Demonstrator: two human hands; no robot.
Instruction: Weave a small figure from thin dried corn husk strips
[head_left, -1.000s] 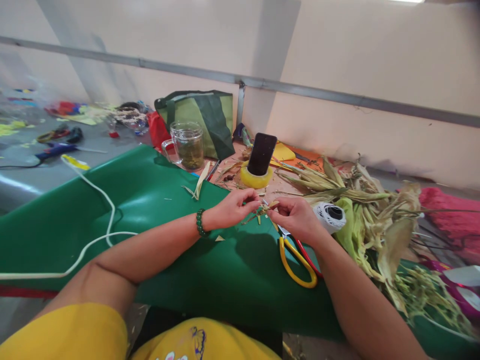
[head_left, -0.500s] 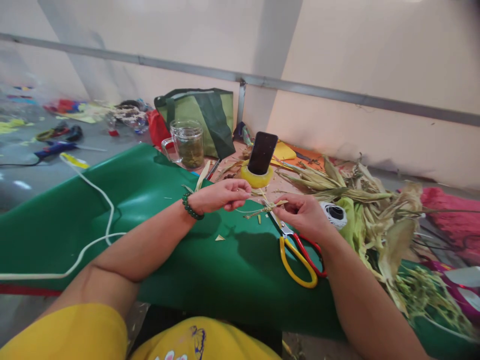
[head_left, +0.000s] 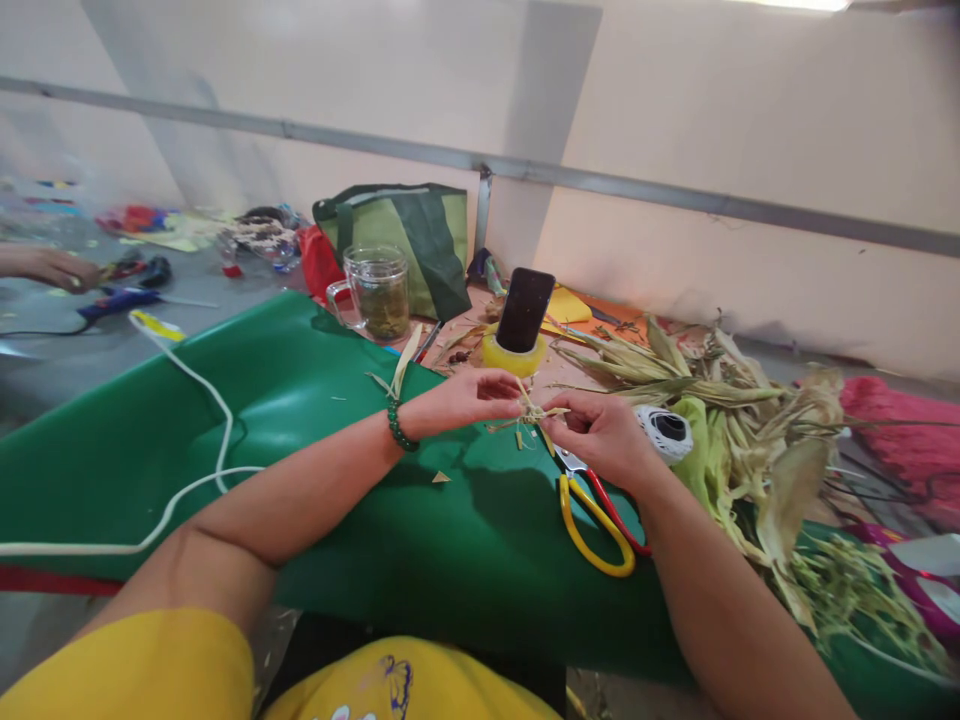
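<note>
My right hand (head_left: 600, 432) pinches a small bundle of dried corn husk strips (head_left: 534, 412) over the green sheet. Close against the bundle's other side is my left hand (head_left: 480, 397), its fingertips pressed together on a thin pale thread; the exact grip is too small to see. A green bead bracelet circles the left wrist. Beneath the right hand lie scissors (head_left: 598, 527) with one yellow and one red handle, their blades partly hidden. A roll of white thread (head_left: 665, 433) sits just beyond the right wrist.
A phone (head_left: 526, 310) leans upright in a yellow tape roll (head_left: 513, 357). Behind stand a glass mug (head_left: 377, 295) and a green bag (head_left: 431, 240). Dried corn husks (head_left: 675, 365) pile on the right. Another person's hand (head_left: 56, 268) is beside a glue gun (head_left: 120, 302) at far left.
My left hand has come in from pulling the thread out leftward to the bundle, and the thread has gone slack. Another person's hand has entered at the far left.
</note>
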